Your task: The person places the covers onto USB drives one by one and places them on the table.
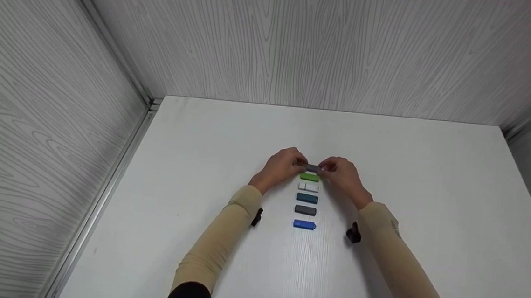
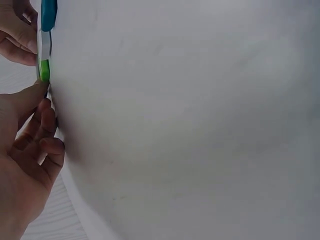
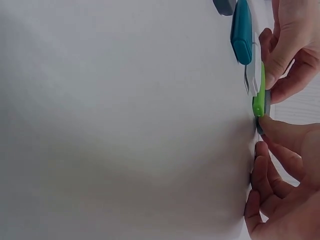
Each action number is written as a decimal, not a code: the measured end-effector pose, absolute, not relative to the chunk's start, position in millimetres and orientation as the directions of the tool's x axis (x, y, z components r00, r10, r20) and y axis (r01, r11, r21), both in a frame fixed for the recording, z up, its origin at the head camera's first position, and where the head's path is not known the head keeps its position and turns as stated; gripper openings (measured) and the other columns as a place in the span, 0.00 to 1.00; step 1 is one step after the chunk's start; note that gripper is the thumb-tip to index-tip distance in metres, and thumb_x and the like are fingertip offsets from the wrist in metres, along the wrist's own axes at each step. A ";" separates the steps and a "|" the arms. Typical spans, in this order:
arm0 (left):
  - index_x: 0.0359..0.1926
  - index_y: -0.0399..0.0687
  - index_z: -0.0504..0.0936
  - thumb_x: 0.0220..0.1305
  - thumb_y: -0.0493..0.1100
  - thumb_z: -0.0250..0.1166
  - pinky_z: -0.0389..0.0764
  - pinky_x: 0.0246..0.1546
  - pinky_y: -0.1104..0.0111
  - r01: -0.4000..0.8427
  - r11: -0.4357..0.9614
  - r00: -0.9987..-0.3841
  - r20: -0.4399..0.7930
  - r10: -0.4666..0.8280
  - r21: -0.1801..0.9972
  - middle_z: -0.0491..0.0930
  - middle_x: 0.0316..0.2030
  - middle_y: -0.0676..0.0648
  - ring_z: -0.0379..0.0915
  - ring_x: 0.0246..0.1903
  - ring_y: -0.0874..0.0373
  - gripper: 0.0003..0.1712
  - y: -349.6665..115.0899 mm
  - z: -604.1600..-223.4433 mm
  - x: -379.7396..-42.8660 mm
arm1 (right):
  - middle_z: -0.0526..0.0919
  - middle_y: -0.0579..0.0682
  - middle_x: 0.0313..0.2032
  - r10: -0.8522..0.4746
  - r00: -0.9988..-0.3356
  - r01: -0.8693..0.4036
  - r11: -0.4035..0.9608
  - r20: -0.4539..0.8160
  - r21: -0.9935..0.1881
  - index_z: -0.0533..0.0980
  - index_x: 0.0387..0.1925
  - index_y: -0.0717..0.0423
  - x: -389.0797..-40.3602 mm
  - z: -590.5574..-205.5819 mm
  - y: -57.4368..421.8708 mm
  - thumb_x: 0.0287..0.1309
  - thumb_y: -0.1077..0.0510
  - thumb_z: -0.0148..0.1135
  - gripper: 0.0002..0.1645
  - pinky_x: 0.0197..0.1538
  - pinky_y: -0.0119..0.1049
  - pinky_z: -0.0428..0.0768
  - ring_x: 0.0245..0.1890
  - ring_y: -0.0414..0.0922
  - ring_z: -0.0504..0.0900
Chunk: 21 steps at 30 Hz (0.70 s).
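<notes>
In the head view my left hand (image 1: 283, 166) and right hand (image 1: 342, 174) pinch opposite ends of a small dark grey stick (image 1: 313, 168), which looks like a USB flash drive. It lies at the far end of a column of similar sticks. Just nearer is a bright green stick (image 1: 310, 177), close to the fingertips. A white stick (image 1: 308, 187) with a seam across it comes after that, then a teal stick (image 1: 307, 198). In the right wrist view, the grey stick is mostly hidden behind the green stick (image 3: 258, 103) and the fingers.
Closer to me in the same column lie a second dark grey stick (image 1: 305, 210) and a blue stick (image 1: 304, 224). All are on a white table (image 1: 409, 159). Wood-grain panels stand behind it (image 1: 273, 42) and along its left and right sides.
</notes>
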State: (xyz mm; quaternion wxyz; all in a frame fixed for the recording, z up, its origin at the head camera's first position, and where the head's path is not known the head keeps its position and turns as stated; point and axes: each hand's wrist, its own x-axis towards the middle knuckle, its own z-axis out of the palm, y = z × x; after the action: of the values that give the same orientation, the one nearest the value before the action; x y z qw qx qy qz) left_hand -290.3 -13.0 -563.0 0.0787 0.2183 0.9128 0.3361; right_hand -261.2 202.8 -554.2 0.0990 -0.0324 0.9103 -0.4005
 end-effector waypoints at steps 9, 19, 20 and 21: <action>0.58 0.46 0.88 0.74 0.44 0.67 0.82 0.57 0.61 0.315 0.659 -0.895 -0.018 0.447 0.683 0.86 0.51 0.47 0.81 0.50 0.56 0.15 -16.5 -563.9 -290.9 | 0.82 0.60 0.52 -0.140 -0.972 0.051 0.658 -0.189 -0.751 0.79 0.63 0.59 -259.1 -553.0 205.9 0.72 0.51 0.65 0.24 0.53 0.41 0.74 0.49 0.51 0.76; 0.60 0.44 0.86 0.80 0.46 0.60 0.82 0.58 0.60 0.249 0.617 -0.912 -0.034 0.409 0.747 0.85 0.55 0.44 0.80 0.51 0.55 0.17 -25.9 -564.0 -289.6 | 0.77 0.61 0.63 -0.118 -0.962 0.130 0.593 -0.246 -0.794 0.73 0.70 0.58 -252.9 -553.2 210.3 0.79 0.51 0.54 0.26 0.65 0.47 0.75 0.60 0.54 0.73; 0.60 0.44 0.86 0.80 0.46 0.60 0.82 0.57 0.60 0.246 0.616 -0.913 -0.035 0.406 0.748 0.85 0.55 0.44 0.79 0.51 0.55 0.17 -26.0 -563.6 -289.1 | 0.77 0.61 0.64 -0.112 -0.962 0.136 0.590 -0.247 -0.796 0.73 0.70 0.58 -252.7 -553.2 210.4 0.80 0.51 0.54 0.26 0.66 0.48 0.75 0.60 0.54 0.73; 0.59 0.44 0.87 0.80 0.46 0.60 0.82 0.57 0.60 0.244 0.618 -0.914 -0.035 0.403 0.747 0.85 0.54 0.44 0.79 0.51 0.55 0.17 -26.2 -563.2 -288.6 | 0.76 0.61 0.64 -0.107 -0.962 0.143 0.584 -0.250 -0.799 0.73 0.70 0.58 -252.7 -553.3 210.6 0.80 0.51 0.53 0.25 0.66 0.48 0.75 0.60 0.54 0.73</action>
State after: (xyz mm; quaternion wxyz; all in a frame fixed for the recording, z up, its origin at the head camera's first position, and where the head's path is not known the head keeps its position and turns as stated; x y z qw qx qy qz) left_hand -288.6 -26.2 -563.2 0.1003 0.1810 0.8939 0.3977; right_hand -252.7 210.6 -553.3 0.1368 0.0101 0.8794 -0.4559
